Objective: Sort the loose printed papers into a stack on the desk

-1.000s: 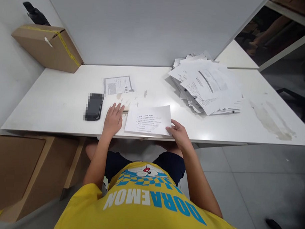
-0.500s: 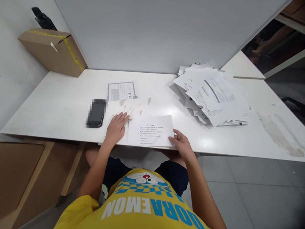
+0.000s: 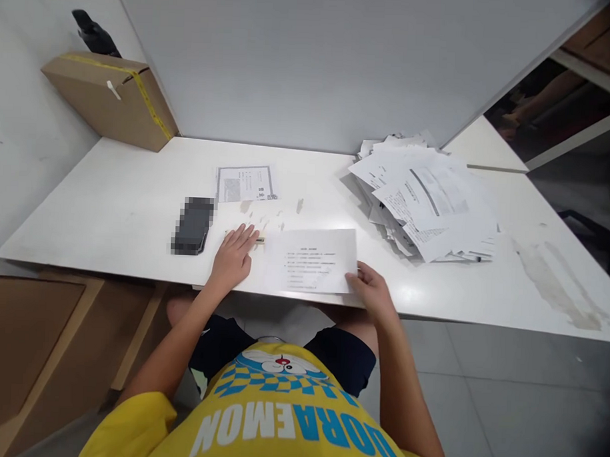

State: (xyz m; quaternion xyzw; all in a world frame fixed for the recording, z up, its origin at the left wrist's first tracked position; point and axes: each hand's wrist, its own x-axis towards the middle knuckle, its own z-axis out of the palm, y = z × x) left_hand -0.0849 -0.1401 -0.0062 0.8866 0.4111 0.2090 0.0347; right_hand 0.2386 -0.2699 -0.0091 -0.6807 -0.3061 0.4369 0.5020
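Note:
My right hand (image 3: 371, 287) pinches the lower right edge of a sheet of printed paper (image 3: 317, 255), thumb on top. The sheet is slightly blurred and lies over the front of the white table. To its left, my left hand (image 3: 234, 256) rests flat, fingers stretched out. Under those fingers is a small cream-coloured strip (image 3: 260, 239) with a dark mark at its right end; most of it is hidden. Beyond that hand lies a bordered printed sheet (image 3: 246, 184). A dark, pixelated device (image 3: 192, 226) sits just left of my left hand.
A messy pile of printed papers (image 3: 431, 199) occupies the right part of the white table (image 3: 136, 202). A taped cardboard box (image 3: 109, 105) leans at the back left, a black object (image 3: 94, 33) behind it. More cardboard (image 3: 31, 345) stands below left. A grey panel (image 3: 315, 69) closes the back.
My right hand has drawn the printed sheet a little to the right, away from my left hand. More of the cream strip shows. My left hand stays flat in place.

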